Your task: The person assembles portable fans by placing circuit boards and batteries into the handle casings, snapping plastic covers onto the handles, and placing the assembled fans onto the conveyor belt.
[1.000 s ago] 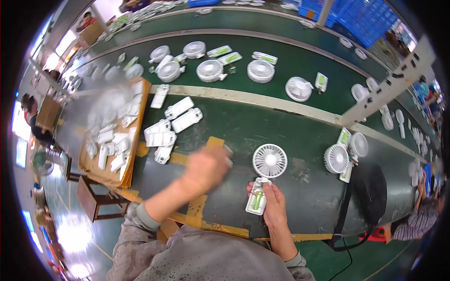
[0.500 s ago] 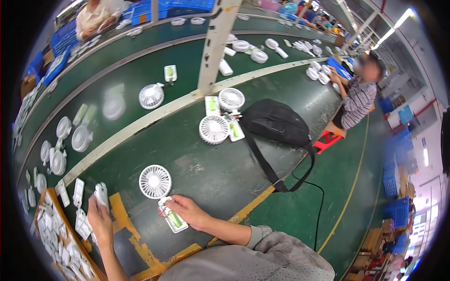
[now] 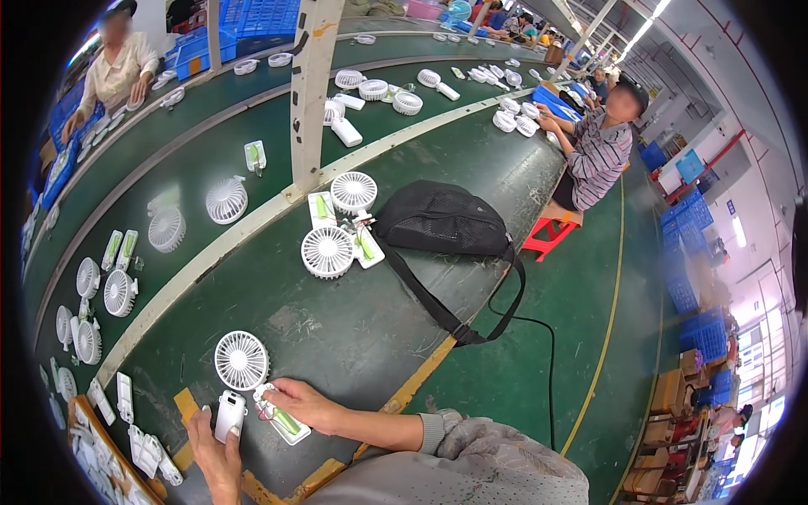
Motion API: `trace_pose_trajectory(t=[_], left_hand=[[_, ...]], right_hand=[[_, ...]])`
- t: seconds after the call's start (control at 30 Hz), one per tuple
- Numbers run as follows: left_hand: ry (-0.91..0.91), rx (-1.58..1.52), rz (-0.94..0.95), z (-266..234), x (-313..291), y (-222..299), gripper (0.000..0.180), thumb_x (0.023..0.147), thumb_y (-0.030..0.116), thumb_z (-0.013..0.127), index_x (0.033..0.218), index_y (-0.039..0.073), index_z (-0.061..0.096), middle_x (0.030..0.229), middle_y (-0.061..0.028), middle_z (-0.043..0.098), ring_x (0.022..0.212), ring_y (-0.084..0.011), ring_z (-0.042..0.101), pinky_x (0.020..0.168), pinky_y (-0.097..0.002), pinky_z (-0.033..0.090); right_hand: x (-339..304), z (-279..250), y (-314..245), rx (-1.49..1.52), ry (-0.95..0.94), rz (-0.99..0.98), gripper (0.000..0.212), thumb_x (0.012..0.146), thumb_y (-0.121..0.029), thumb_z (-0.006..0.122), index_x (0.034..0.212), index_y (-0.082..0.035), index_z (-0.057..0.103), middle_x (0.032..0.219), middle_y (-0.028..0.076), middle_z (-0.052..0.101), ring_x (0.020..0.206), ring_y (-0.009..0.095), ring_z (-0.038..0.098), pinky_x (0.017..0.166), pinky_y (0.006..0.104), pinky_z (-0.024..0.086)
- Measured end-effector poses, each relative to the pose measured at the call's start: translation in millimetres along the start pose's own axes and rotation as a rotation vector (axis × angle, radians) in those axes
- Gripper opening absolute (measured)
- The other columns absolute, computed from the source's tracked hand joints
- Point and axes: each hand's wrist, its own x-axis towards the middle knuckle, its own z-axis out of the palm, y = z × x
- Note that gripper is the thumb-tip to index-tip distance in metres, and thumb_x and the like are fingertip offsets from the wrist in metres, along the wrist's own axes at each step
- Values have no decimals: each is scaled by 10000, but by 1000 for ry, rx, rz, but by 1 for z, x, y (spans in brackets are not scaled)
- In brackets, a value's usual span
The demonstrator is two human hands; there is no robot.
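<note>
A small white handheld fan point(image 3: 241, 360) lies at the near side of the dark green bench, its round grille up. Its handle half is bare and shows a green battery point(image 3: 289, 422) and thin red wires. My right hand point(image 3: 307, 406) grips this handle from the right, fingers closed near the fan's neck. Just left of the handle, my left hand point(image 3: 215, 459) holds a white handle cover point(image 3: 230, 415) between thumb and fingers. The cover is close beside the battery half and seems apart from it. Several loose white covers point(image 3: 145, 452) lie left of my left hand.
A wooden-edged box point(image 3: 114, 459) of white parts stands at the lower left. Two more fans with bared batteries point(image 3: 328, 252) lie beside a black bag point(image 3: 442, 220). Past a pale rail, a green conveyor point(image 3: 189, 202) carries fans. A metal post point(image 3: 310, 101) rises there. Co-workers sit farther off.
My left hand has brought the white cover rightward, from near the loose covers to beside the fan's handle. My right hand keeps its hold. The whole view has shifted.
</note>
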Motion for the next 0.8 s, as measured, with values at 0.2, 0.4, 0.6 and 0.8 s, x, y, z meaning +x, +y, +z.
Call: trace_pose_trajectory(t=[0.2,0.4,0.6,0.8], left_hand=[[38,216,10,11,-6,2,462,716,11,601,1153,-66,472,1187,-258,460,1094,-422,437,953,-451,342],[37,226,-7,10,-6,7,468,705,6,612,1150,-55,482,1182,-253,465,1093,-420,438,956,-448,343],[30,247,-21,8,-5,15,477,697,5,620,1148,-57,478,1177,-244,469,1090,-406,445,948,-436,352],[34,180,-16,6,-6,23,488,676,-2,634,1133,-57,474,1176,-242,465,1078,-409,450,937,-433,359]], right_hand=[[2,-1,2,6,7,7,261,952,-212,452,1066,14,514,927,70,605,826,111,586,725,246,480],[2,0,1,18,-2,-4,259,953,-215,451,1063,12,514,922,68,603,820,109,582,719,244,479],[2,0,-1,13,-13,-3,264,952,-218,455,1068,12,514,928,67,604,816,106,582,718,241,478],[1,-2,-3,-26,18,1,264,948,-218,462,1071,9,515,926,62,605,816,99,581,711,238,477]])
